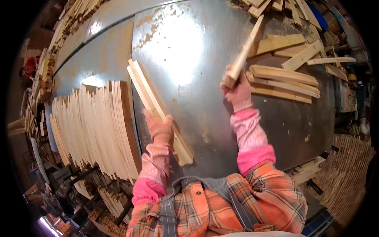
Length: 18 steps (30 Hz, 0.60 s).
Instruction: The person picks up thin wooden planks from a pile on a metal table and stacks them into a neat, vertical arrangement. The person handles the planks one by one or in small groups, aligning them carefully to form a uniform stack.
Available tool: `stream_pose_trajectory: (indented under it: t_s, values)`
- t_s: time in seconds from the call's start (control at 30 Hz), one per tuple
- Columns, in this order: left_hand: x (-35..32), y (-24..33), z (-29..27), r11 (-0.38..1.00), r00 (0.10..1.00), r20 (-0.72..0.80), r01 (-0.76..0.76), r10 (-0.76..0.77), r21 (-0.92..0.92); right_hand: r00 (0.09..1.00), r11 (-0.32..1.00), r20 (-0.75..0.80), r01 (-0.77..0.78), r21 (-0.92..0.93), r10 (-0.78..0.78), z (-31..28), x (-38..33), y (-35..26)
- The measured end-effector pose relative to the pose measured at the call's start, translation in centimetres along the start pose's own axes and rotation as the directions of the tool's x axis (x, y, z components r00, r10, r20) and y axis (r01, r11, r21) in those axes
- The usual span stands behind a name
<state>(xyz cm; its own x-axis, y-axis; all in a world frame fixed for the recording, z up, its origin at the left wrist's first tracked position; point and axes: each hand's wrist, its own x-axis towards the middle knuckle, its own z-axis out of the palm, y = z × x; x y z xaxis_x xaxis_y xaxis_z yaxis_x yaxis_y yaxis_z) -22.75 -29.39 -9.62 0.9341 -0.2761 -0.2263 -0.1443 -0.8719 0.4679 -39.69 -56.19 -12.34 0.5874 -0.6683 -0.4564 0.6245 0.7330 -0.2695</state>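
My left hand (159,128), in a pinkish glove, grips a small bundle of pale wooden strips (143,87) lying slantwise on the metal table (209,134). Its thumb and fingers straddle the strips, and their far ends stick out past the hand. On the right, my gloved right hand (237,91) is closed around one end of a single wooden strip (249,44), which points away from me and tilts up off the tabletop. Just right of that hand lies a small stack of strips (284,75), some slightly bowed.
A broad row of tightly packed strips (92,126) stands at the left. Loose boards (302,55) lie crisscrossed at the far right, with more wood piled at the far edge (272,6). A big stack of thin sticks (343,173) rises beyond the table's right side.
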Motion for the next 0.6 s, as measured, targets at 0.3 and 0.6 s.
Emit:
stream_pose_trajectory:
  t_s: [0.3,0.6]
  values:
    - [0.1,0.2,0.3,0.998,1.000,-0.005,0.019,-0.019,0.067,0.777,0.814,0.584,-0.486,0.319,0.235,-7.0,-13.8,4.1]
    - [0.9,-2.6,-2.4,0.999,0.988,0.155,-0.018,0.011,0.042,0.972,0.256,-0.123,-0.070,-0.964,-0.199,-6.3,-21.4,9.7]
